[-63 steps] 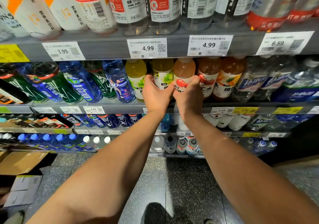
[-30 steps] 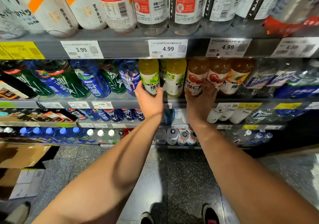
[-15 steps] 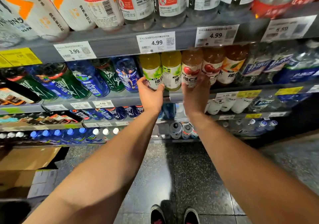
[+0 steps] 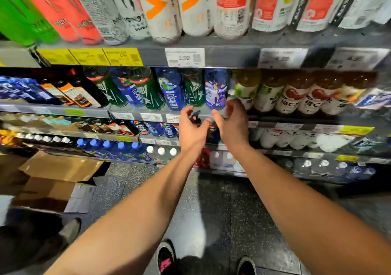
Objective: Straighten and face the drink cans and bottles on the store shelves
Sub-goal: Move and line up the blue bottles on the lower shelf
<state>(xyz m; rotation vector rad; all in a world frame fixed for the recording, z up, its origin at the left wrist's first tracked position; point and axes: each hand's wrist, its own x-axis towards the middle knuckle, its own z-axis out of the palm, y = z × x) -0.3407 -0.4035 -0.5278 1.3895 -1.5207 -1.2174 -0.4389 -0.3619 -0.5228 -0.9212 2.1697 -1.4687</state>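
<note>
Dark speckled floor (image 4: 222,207), cardboard boxes (image 4: 57,168)

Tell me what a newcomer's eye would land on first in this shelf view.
Two bare forearms reach up the middle, the left hand and right hand open and holding nothing, just below a blue bottle on the middle shelf. Above them, tall cans in green, coral and white fill the top shelf, with yellow price tags on its edge. An open cardboard box sits on the floor at lower left.

Blue bottles (image 4: 215,88), green bottles (image 4: 148,88), yellow price tags (image 4: 122,56), speckled grey floor (image 4: 222,200)
</note>
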